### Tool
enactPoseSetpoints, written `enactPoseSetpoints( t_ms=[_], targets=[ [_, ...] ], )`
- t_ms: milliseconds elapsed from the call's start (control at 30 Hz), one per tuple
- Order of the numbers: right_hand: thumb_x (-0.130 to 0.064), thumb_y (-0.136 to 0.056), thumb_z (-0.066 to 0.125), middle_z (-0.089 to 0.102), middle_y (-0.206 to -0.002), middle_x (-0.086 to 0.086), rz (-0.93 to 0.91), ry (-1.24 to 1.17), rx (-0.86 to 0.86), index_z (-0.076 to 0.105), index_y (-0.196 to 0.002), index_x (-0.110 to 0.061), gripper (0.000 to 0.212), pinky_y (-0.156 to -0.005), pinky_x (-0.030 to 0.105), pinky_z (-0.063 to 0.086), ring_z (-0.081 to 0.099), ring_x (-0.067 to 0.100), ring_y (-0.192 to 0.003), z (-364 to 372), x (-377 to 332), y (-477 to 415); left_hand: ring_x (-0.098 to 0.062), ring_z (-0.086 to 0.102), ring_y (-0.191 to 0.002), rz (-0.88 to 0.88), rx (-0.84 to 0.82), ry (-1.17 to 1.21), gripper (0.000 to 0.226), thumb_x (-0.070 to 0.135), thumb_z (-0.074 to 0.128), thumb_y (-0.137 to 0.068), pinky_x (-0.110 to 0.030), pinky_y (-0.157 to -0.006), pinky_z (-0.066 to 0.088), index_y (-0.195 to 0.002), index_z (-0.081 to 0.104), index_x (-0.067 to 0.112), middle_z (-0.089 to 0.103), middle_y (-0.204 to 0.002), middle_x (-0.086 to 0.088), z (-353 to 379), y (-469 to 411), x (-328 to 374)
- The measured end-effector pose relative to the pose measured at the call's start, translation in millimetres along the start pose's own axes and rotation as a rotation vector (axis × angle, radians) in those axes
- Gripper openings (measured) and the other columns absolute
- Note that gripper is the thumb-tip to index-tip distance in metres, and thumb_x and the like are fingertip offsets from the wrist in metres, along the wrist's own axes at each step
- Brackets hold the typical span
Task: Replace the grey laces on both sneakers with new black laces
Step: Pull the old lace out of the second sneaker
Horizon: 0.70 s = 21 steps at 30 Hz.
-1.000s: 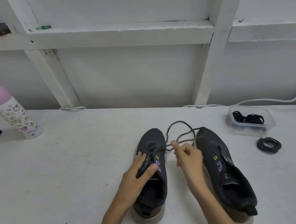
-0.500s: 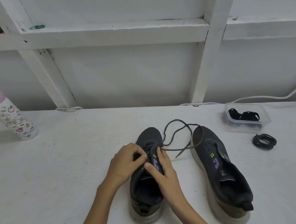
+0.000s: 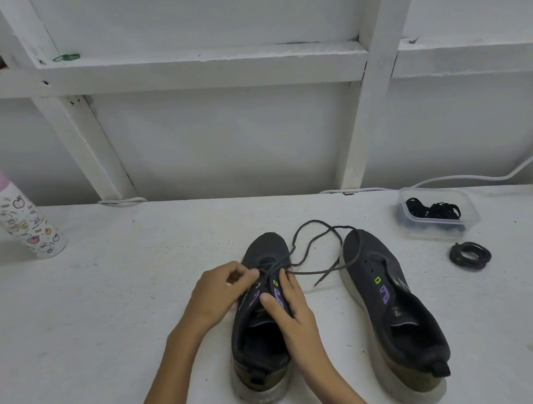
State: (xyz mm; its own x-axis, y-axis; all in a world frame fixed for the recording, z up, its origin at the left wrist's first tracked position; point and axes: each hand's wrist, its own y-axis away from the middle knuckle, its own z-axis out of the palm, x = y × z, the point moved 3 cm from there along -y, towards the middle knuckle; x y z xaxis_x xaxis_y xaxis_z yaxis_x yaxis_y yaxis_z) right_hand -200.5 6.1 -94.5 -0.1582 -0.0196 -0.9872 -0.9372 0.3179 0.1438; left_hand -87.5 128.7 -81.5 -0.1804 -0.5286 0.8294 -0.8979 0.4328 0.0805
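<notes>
Two dark grey knit sneakers with purple and green side markings stand side by side on the white painted table, toes towards the wall. The centre sneaker sits at lower centre of the frame. The second sneaker sits just right of it, apart from it. The thin grey lace is threaded only through the front eyelets of the centre sneaker. Its loose ends loop out across the table, and one strand lies over the toe of the second sneaker. The left hand is curled, with thumb and forefinger pinching the grey lace at the front eyelets. The right hand holds the eyelet flap of the centre sneaker, thumb on the inner edge and fingers laid along the outer side. A clear plastic tub at centre right of the frame contains bundled black laces. A coiled black lace lies on the table just below the tub. A white printed bottle with a pink lid stands at the left edge of the frame. A white cable runs along the wall behind the tub.
</notes>
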Motion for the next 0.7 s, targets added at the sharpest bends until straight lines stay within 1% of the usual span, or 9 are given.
enactPoseSetpoints(
  t_ms=[67,133,200,300,367,433,533,600,700],
  targets=[
    [-0.035,-0.095,0.059,0.016,-0.161,-0.016,0.001,-0.003,0.005,0.028,-0.152,-0.028,0.065,-0.115,0.015,0.015,0.013,-0.006,-0.145,0,0,0,-0.009,0.063,-0.079,-0.003,-0.047,0.044,0.018,0.044,0.073,-0.080,-0.036,-0.075,0.057,-0.081,0.071,0.026,0.070,-0.080,0.009,-1,3,-3],
    [-0.033,-0.096,0.058,0.016,-0.161,-0.015,0.000,-0.003,0.006,0.028,-0.152,-0.028,0.064,-0.117,0.018,0.015,0.014,-0.005,-0.145,1,1,-1,-0.006,0.063,-0.079,0.035,-0.040,0.015,0.016,0.045,0.072,-0.078,-0.033,-0.077,0.054,-0.079,0.070,0.029,0.070,-0.080,0.012,1,5,-2],
    [-0.032,-0.096,0.058,0.016,-0.161,-0.016,0.004,-0.002,0.003,0.029,-0.152,-0.028,0.063,-0.117,0.017,0.016,0.014,-0.006,-0.145,1,2,-1,-0.004,0.063,-0.080,0.031,-0.018,-0.089,0.014,0.046,0.069,-0.078,-0.031,-0.077,0.052,-0.077,0.068,0.032,0.069,-0.079,0.014,3,4,2],
    [-0.030,-0.097,0.058,0.016,-0.160,-0.017,-0.002,0.003,0.004,0.032,-0.151,-0.027,0.061,-0.113,0.014,0.017,0.015,-0.007,-0.143,0,4,-2,-0.006,0.062,-0.078,0.015,0.068,-0.187,0.008,0.033,0.066,-0.086,-0.030,-0.073,0.051,-0.080,0.064,0.030,0.068,-0.081,0.012,2,-1,12],
    [-0.030,-0.097,0.057,0.015,-0.160,-0.017,-0.003,0.013,0.001,0.031,-0.152,-0.028,0.060,-0.113,0.014,0.016,0.014,-0.007,-0.143,0,4,-2,-0.006,0.061,-0.073,0.018,0.183,-0.197,0.008,0.033,0.061,-0.090,-0.028,-0.066,0.049,-0.084,0.061,0.027,0.066,-0.084,0.012,0,-4,17],
    [-0.030,-0.098,0.056,0.015,-0.160,-0.017,-0.012,0.017,0.006,0.032,-0.151,-0.027,0.059,-0.115,0.015,0.016,0.013,-0.007,-0.144,1,5,-1,-0.006,0.060,-0.069,0.001,0.214,-0.200,0.010,0.034,0.058,-0.093,-0.026,-0.062,0.049,-0.087,0.060,0.026,0.065,-0.085,0.011,2,-8,18],
    [-0.030,-0.098,0.055,0.016,-0.159,-0.018,-0.027,0.018,0.019,0.034,-0.151,-0.028,0.057,-0.110,0.008,0.017,0.015,-0.011,-0.141,1,7,-1,-0.008,0.061,-0.065,-0.064,0.139,-0.093,0.018,0.039,0.061,-0.091,-0.031,-0.065,0.056,-0.083,0.063,0.023,0.067,-0.080,0.008,6,-9,14],
    [-0.031,-0.098,0.056,0.016,-0.159,-0.018,-0.032,0.024,0.020,0.035,-0.150,-0.028,0.056,-0.107,0.004,0.017,0.014,-0.012,-0.141,1,8,-2,-0.007,0.060,-0.058,-0.099,0.054,0.019,0.026,0.046,0.067,-0.086,-0.025,-0.057,0.053,-0.081,0.067,0.020,0.068,-0.076,0.006,3,-7,13],
    [-0.040,-0.093,0.056,0.018,-0.160,-0.017,-0.035,0.033,0.030,0.036,-0.150,-0.027,0.061,-0.102,-0.004,0.017,0.016,-0.013,-0.140,2,9,-3,-0.005,0.058,-0.059,-0.067,-0.088,0.100,0.019,0.036,0.072,-0.085,-0.023,-0.055,0.048,-0.076,0.067,0.020,0.067,-0.071,0.004,4,-2,10]
  ],
)
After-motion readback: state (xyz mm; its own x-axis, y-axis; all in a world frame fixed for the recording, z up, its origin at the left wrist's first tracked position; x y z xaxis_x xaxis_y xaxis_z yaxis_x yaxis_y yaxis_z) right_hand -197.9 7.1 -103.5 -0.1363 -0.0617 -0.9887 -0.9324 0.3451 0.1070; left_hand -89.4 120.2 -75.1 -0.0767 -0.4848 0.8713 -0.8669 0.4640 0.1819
